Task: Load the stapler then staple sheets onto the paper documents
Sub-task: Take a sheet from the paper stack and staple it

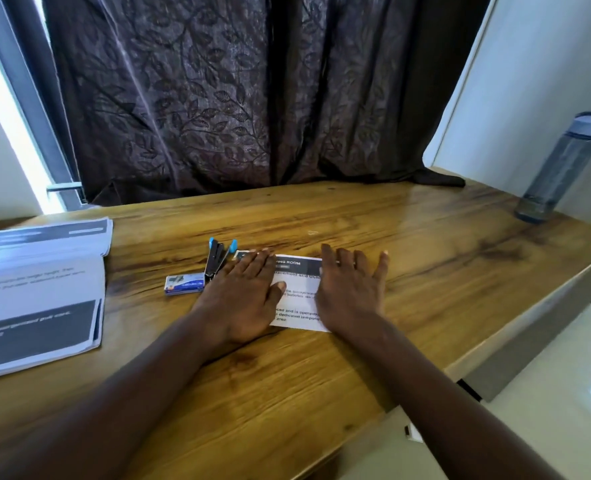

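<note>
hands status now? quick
Left hand: open, flat on the sheet, holding nothing.
Right hand: open, flat on the same sheet, holding nothing.

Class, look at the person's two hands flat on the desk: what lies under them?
Under the left hand and right hand lies a printed paper sheet, text visible between them, on the wooden desk. The sheet's side edges are covered; whether more sheets lie beneath cannot be seen.
</note>
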The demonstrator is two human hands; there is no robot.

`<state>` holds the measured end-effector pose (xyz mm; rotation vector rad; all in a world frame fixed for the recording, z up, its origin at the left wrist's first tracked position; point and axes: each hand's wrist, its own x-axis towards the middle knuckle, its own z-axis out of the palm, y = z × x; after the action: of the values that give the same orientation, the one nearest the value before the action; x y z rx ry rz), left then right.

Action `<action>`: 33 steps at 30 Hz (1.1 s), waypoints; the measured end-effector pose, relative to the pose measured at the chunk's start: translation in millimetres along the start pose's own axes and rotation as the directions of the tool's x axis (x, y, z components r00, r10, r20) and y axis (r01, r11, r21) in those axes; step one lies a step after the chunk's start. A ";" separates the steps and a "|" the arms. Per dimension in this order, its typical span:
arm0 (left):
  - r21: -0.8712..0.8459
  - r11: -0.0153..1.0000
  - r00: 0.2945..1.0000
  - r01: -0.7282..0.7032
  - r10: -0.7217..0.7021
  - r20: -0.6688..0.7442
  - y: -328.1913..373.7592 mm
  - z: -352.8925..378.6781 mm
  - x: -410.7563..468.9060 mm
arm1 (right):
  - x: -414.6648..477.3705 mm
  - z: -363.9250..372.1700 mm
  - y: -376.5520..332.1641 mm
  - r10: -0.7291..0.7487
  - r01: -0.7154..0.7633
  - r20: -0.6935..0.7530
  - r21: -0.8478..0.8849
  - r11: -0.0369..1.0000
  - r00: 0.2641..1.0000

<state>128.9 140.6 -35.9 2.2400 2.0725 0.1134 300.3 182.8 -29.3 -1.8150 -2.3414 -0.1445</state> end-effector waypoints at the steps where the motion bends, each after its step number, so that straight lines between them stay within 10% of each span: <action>1: 0.001 1.000 1.000 -0.002 0.002 0.004 -0.3 -0.4 -0.4 | -0.8 -0.4 9.4 0.016 -0.016 -0.008 -0.009 1.000 1.000; 9: -0.006 1.000 1.000 0.004 -0.005 -0.020 2.0 -1.7 -1.4 | -11.7 -10.4 54.2 -0.023 0.012 -0.081 -0.141 0.990 0.996; 21: -0.173 0.984 0.964 0.041 -0.084 -0.252 9.9 -10.3 -14.7 | 54.6 3.8 -48.1 -0.172 0.191 -0.095 0.268 0.944 0.981; 28: -0.086 0.984 0.767 0.158 -0.177 -0.617 -8.3 -32.4 -19.5 | 48.3 11.3 -48.9 -0.223 0.253 -0.167 0.187 0.949 0.960; 33: -0.154 0.897 0.740 0.414 -0.430 -0.517 -47.8 -40.5 -12.3 | 52.2 15.7 -48.3 -0.244 0.278 -0.180 0.192 0.941 0.953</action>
<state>75.9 132.5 -1.0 1.7813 2.7809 0.8242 239.7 223.1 -32.9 -1.3400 -2.3734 -0.0587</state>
